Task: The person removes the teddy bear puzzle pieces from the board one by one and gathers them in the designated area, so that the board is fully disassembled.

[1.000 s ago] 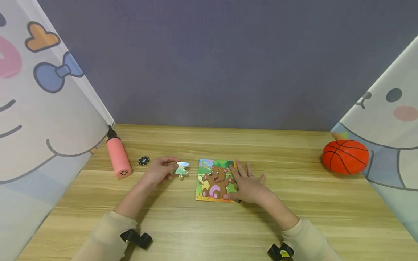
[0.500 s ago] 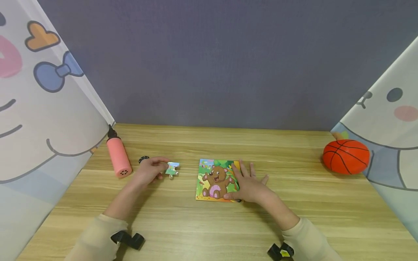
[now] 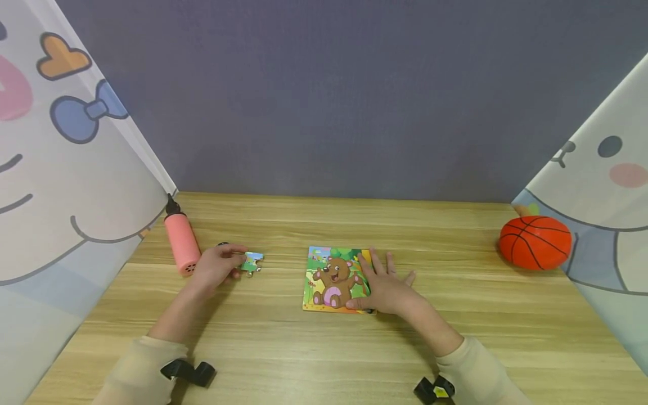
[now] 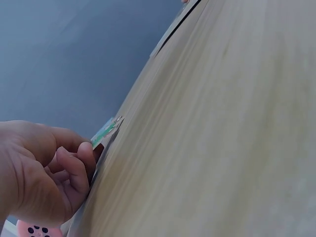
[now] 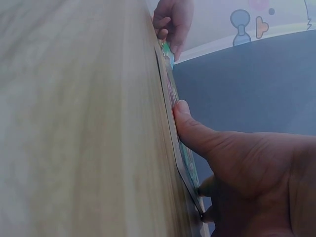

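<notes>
Green-blue jigsaw piece (image 3: 251, 262), knobbed edges, pinched in left hand (image 3: 216, 266)

A small jigsaw piece (image 3: 251, 262), printed green and light blue, sits low over the tabletop (image 3: 324, 349) at the puzzle's nine o'clock, well apart. The bear puzzle board (image 3: 335, 278) lies flat, showing a brown bear on green.

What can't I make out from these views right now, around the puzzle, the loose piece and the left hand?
- Puzzle board: head view, its right part lies under the right hand, so any gap there is hidden.
- Puzzle piece: too small in the head view to read its picture; edge-on in the left wrist view.
- Black disc: head view, mostly behind the left hand.
- Pink pump: left wrist view, cut off by the bottom edge.
</notes>
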`<action>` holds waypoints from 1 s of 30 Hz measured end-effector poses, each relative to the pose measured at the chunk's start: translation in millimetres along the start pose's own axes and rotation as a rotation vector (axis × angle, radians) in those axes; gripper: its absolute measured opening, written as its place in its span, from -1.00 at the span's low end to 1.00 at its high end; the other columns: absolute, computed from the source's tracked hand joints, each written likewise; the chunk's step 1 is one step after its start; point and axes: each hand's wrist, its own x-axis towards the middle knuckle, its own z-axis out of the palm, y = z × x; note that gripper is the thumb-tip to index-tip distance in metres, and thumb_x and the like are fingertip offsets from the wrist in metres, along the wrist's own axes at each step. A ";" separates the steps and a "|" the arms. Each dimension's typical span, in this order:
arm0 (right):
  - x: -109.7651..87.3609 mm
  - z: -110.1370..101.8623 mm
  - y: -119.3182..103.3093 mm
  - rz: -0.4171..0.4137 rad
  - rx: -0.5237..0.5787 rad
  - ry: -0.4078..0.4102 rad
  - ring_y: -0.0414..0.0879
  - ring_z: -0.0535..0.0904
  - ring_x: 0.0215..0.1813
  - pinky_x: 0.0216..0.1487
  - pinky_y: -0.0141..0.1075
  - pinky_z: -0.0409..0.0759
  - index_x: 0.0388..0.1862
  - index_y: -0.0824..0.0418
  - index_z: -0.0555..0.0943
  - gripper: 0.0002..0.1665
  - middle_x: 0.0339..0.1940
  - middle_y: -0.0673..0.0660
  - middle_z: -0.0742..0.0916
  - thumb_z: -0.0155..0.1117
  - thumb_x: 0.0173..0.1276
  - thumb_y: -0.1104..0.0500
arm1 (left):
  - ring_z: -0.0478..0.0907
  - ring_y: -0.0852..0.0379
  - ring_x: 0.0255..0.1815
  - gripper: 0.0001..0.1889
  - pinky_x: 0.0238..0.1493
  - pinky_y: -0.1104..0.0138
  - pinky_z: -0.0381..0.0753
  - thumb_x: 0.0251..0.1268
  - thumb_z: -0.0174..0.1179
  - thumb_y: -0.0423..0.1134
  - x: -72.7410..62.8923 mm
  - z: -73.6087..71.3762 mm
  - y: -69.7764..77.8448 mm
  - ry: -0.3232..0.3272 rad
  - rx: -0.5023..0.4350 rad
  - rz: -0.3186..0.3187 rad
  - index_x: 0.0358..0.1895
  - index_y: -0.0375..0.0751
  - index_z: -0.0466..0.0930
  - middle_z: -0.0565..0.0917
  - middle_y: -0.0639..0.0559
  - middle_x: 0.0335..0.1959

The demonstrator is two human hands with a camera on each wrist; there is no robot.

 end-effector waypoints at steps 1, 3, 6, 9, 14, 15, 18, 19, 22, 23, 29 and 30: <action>0.1 0.0 0.0 -0.001 0.000 0.001 0.37 -0.44 0.59 0.12 0.71 -0.34 0.70 0.00 -0.14 0.40 0.68 0.18 -0.23 0.35 0.12 -0.50 | 0.54 0.19 -0.54 -0.64 -0.60 0.40 0.47 0.48 0.17 -0.34 -0.6 -1.3 -0.2 0.005 0.001 -0.005 0.25 -0.41 0.54 0.66 -0.10 -0.21; 0.5 0.1 0.0 -0.003 0.001 0.001 0.37 -0.44 0.59 0.11 0.71 -0.34 0.70 0.01 -0.14 0.40 0.68 0.18 -0.22 0.35 0.12 -0.51 | 0.53 0.20 -0.54 -0.64 -0.61 0.41 0.47 0.48 0.17 -0.34 -1.5 -3.8 -0.8 0.012 0.003 -0.016 0.25 -0.41 0.54 0.66 -0.10 -0.22; 1.1 0.1 0.0 -0.003 0.000 0.003 0.38 -0.43 0.59 0.11 0.71 -0.33 0.70 0.01 -0.14 0.40 0.68 0.19 -0.22 0.35 0.11 -0.51 | 0.53 0.21 -0.55 -0.64 -0.62 0.42 0.46 0.48 0.17 -0.33 -2.0 -6.7 -1.6 0.019 -0.001 -0.034 0.25 -0.41 0.54 0.65 -0.09 -0.23; 1.4 -0.1 -0.2 -0.003 0.001 0.004 0.38 -0.43 0.59 0.11 0.71 -0.34 0.70 0.01 -0.14 0.40 0.68 0.19 -0.22 0.35 0.12 -0.51 | 0.53 0.21 -0.54 -0.63 -0.62 0.42 0.47 0.49 0.17 -0.34 -2.0 -8.9 -1.9 0.014 -0.008 -0.038 0.26 -0.41 0.53 0.64 -0.08 -0.25; 0.8 -0.3 0.0 -0.004 0.007 0.002 0.39 -0.42 0.59 0.11 0.71 -0.36 0.70 0.02 -0.13 0.40 0.68 0.20 -0.21 0.36 0.12 -0.49 | 0.54 0.21 -0.54 -0.63 -0.62 0.42 0.49 0.51 0.15 -0.34 -2.1 -11.2 -2.0 0.008 -0.015 -0.042 0.28 -0.42 0.52 0.65 -0.07 -0.25; 0.3 -0.4 -0.1 -0.004 0.008 0.001 0.39 -0.41 0.59 0.11 0.71 -0.36 0.70 0.03 -0.13 0.40 0.68 0.20 -0.21 0.36 0.12 -0.49 | 0.54 0.21 -0.53 -0.63 -0.62 0.42 0.50 0.51 0.14 -0.33 -2.1 -11.4 -2.1 0.006 -0.013 -0.045 0.28 -0.41 0.51 0.65 -0.07 -0.25; -0.7 -1.3 -0.5 -0.004 0.012 0.000 0.40 -0.41 0.59 0.11 0.71 -0.36 0.70 0.03 -0.12 0.40 0.68 0.20 -0.20 0.37 0.12 -0.49 | 0.56 0.21 -0.51 -0.63 -0.62 0.41 0.52 0.52 0.14 -0.32 -2.5 -11.4 -2.1 0.004 -0.009 -0.050 0.28 -0.40 0.51 0.65 -0.09 -0.22; -0.7 -1.5 -0.5 -0.005 0.012 0.000 0.40 -0.41 0.59 0.11 0.71 -0.36 0.70 0.03 -0.12 0.40 0.68 0.21 -0.20 0.37 0.12 -0.48 | 0.56 0.21 -0.50 -0.63 -0.62 0.41 0.53 0.52 0.14 -0.32 -2.7 -11.0 -1.7 0.003 -0.009 -0.052 0.28 -0.40 0.51 0.65 -0.10 -0.21; 0.0 -1.7 -0.4 -0.005 0.009 0.000 0.40 -0.41 0.59 0.11 0.71 -0.35 0.70 0.03 -0.13 0.40 0.68 0.21 -0.20 0.37 0.12 -0.48 | 0.56 0.21 -0.48 -0.63 -0.61 0.41 0.54 0.52 0.15 -0.34 -3.2 -10.0 -0.5 0.000 -0.011 -0.055 0.28 -0.41 0.50 0.64 -0.12 -0.16; 0.2 -1.8 -0.4 -0.006 0.010 0.001 0.40 -0.41 0.59 0.11 0.71 -0.35 0.70 0.03 -0.13 0.40 0.68 0.21 -0.20 0.37 0.12 -0.48 | 0.56 0.20 -0.47 -0.64 -0.60 0.42 0.54 0.52 0.15 -0.34 -3.4 -9.6 0.0 -0.001 -0.012 -0.058 0.28 -0.40 0.50 0.64 -0.13 -0.15; 1.1 -1.0 0.1 -0.007 0.012 0.001 0.40 -0.42 0.58 0.10 0.71 -0.36 0.70 0.03 -0.14 0.40 0.68 0.20 -0.21 0.37 0.12 -0.49 | 0.54 0.15 -0.42 -0.67 -0.54 0.39 0.57 0.50 0.15 -0.33 -3.6 -7.2 1.5 0.008 0.010 -0.058 0.22 -0.41 0.53 0.61 -0.14 -0.14; 1.4 -0.8 0.2 -0.007 0.011 0.000 0.40 -0.43 0.58 0.10 0.71 -0.36 0.70 0.02 -0.14 0.40 0.68 0.20 -0.21 0.36 0.12 -0.49 | 0.54 0.14 -0.42 -0.67 -0.53 0.38 0.58 0.50 0.15 -0.32 -3.7 -6.9 1.7 0.011 0.017 -0.054 0.21 -0.41 0.54 0.61 -0.14 -0.14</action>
